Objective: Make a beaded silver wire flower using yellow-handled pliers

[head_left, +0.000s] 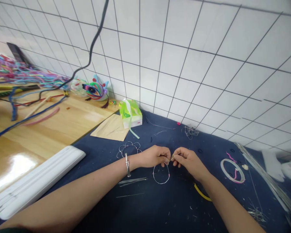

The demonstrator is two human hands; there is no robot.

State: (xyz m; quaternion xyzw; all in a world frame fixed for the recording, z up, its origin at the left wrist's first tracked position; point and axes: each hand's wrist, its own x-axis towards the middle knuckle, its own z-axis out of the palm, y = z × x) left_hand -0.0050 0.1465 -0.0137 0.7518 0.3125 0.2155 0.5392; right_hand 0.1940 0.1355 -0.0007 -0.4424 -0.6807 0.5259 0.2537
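Note:
My left hand pinches the top of a thin silvery wire ring, which hangs below the fingers and has small pink marks on its sides. Close beside it, my right hand is closed in a pinch on a short thin wire end near the ring's top. Whether that end belongs to the ring is hidden by the fingers. Behind my left wrist lies a flower-shaped wire piece made of several loops. A bundle of straight wires rests on the dark cloth under my left forearm.
A tissue pack and a brown paper sheet lie at the back left. Tangled wire sits by the tiled wall. At right are a white tape roll and long wires. A white case stands left.

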